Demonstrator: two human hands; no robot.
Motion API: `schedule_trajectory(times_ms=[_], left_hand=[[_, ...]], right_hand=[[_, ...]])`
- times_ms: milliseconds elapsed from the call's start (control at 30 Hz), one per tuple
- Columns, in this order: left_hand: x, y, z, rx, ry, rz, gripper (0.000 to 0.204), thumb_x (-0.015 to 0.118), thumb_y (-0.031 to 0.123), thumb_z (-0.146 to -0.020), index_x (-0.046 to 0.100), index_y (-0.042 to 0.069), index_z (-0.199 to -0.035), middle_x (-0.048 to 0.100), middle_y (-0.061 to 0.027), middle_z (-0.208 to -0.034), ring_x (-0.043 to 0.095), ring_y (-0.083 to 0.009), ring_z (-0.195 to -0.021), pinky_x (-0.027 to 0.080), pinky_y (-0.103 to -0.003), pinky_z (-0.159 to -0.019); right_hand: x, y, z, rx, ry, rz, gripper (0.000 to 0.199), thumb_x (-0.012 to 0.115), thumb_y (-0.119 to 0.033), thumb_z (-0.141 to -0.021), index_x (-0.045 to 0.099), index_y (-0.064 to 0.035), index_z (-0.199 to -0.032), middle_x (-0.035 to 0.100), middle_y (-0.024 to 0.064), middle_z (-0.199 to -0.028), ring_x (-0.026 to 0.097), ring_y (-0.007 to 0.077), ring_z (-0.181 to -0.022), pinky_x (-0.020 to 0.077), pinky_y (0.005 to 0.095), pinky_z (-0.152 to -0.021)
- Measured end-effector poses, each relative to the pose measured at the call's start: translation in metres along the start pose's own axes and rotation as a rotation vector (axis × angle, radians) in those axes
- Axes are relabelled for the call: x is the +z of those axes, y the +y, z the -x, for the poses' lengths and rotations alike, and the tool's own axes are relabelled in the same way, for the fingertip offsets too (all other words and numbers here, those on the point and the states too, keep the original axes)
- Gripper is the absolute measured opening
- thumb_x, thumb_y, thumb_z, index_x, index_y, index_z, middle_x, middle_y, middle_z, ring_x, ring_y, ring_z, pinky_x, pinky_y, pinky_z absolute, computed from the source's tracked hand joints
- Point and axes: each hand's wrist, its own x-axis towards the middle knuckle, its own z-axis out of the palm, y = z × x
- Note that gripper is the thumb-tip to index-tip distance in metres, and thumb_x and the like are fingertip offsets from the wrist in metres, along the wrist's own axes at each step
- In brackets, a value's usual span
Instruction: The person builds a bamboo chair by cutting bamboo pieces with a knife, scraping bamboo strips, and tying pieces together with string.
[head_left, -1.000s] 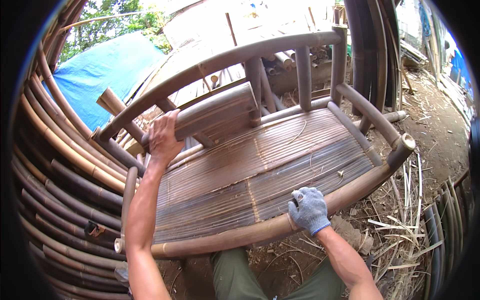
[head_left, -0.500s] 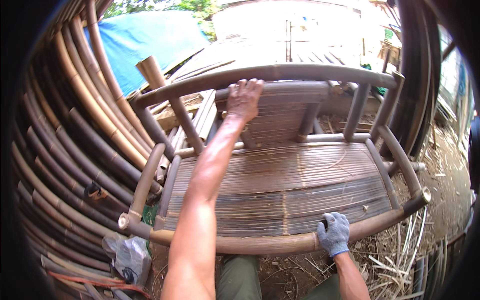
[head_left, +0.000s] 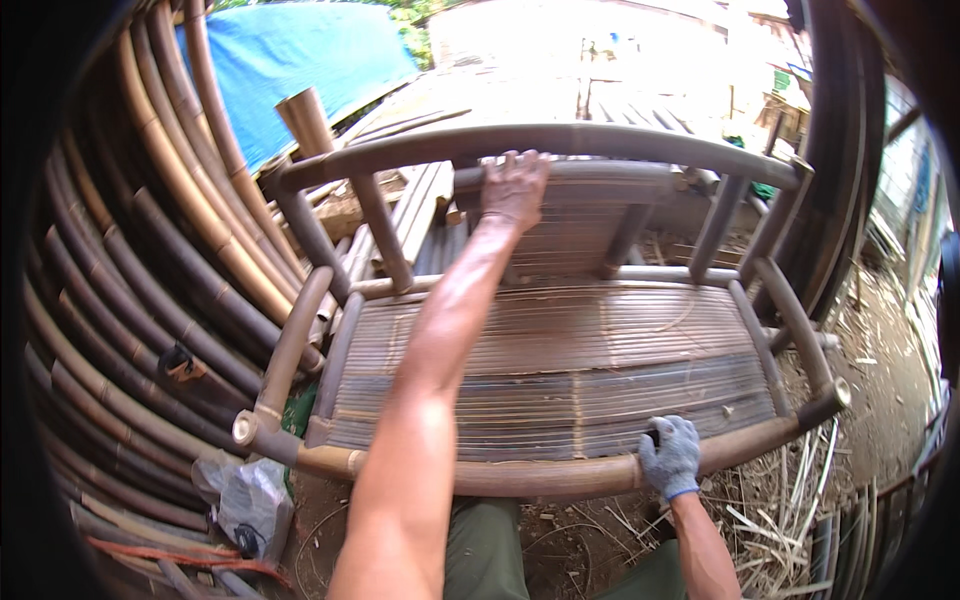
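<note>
A dark bamboo bench (head_left: 560, 478) stands in front of me, its seat (head_left: 500, 400) made of thin split slats. My bare left hand (head_left: 515, 190) reaches across and grips the top of a slatted bamboo back panel (head_left: 575, 230), just below the curved top rail (head_left: 650, 138). The fingertips touch or nearly touch that rail. In a grey knitted glove, my right hand (head_left: 670, 458) is closed and rests on the bench's front rail near its right part. Something small and dark shows at its fingers, too hidden to name.
Long bamboo poles (head_left: 160, 270) lean and lie in stacks at the left. A clear plastic bag (head_left: 250, 505) lies by the bench's front left corner. Pale bamboo strips (head_left: 785, 520) litter the ground at the lower right. Behind is a blue tarp (head_left: 300, 70).
My left hand and the back panel have shifted a little to the right along the bench's back. My gloved right hand stays at the front rail.
</note>
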Motion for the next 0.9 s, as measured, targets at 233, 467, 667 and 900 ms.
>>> schedule_trajectory(times_ms=[233, 467, 667, 900], left_hand=[[-0.109, 0.11, 0.081, -0.059, -0.659, 1.086, 0.099, 0.076, 0.044, -0.068, 0.041, 0.0, -0.149, 0.059, -0.0225, -0.132, 0.058, -0.0321, -0.123, 0.045, -0.04, -0.105], [-0.214, 0.219, 0.209, -0.127, -1.171, 1.519, 0.109, 0.096, 0.041, -0.061, 0.044, -0.006, -0.144, 0.059, -0.0118, -0.127, 0.057, -0.0215, -0.119, 0.044, -0.035, -0.104], [-0.19, 0.32, 0.267, 0.067, -1.7, 1.504, 0.1, 0.092, 0.04, -0.07, 0.044, -0.005, -0.146, 0.057, -0.0133, -0.133, 0.054, -0.0229, -0.124, 0.041, -0.036, -0.108], [-0.098, 0.356, 0.357, -0.049, -2.274, 1.187, 0.095, 0.08, 0.045, -0.082, 0.037, 0.0, -0.153, 0.056, -0.0165, -0.139, 0.056, -0.0241, -0.124, 0.046, -0.039, -0.104]], right_hand=[[-0.021, 0.033, 0.007, 0.209, 0.149, -0.593, 0.043, 0.071, -0.02, -0.088, 0.06, -0.0042, -0.127, 0.066, 0.0175, -0.11, 0.065, 0.0337, -0.1, 0.0543, 0.0406, -0.09], [-0.096, 0.091, 0.208, 0.476, 0.4, -0.238, 0.033, 0.065, -0.014, -0.092, 0.063, -0.0045, -0.123, 0.068, 0.0143, -0.097, 0.067, 0.0291, -0.089, 0.0549, 0.0401, -0.082], [-0.094, 0.09, 0.406, 1.444, -0.527, -0.018, 0.08, 0.075, -0.05, -0.084, 0.051, 0.0043, -0.137, 0.054, 0.0261, -0.135, 0.053, 0.0393, -0.128, 0.0448, 0.0444, -0.108], [-0.046, 0.079, 0.495, 1.648, -0.212, 0.361, 0.067, 0.074, -0.033, -0.083, 0.048, -0.0046, -0.138, 0.054, 0.0176, -0.124, 0.057, 0.0367, -0.114, 0.0497, 0.0491, -0.094]])
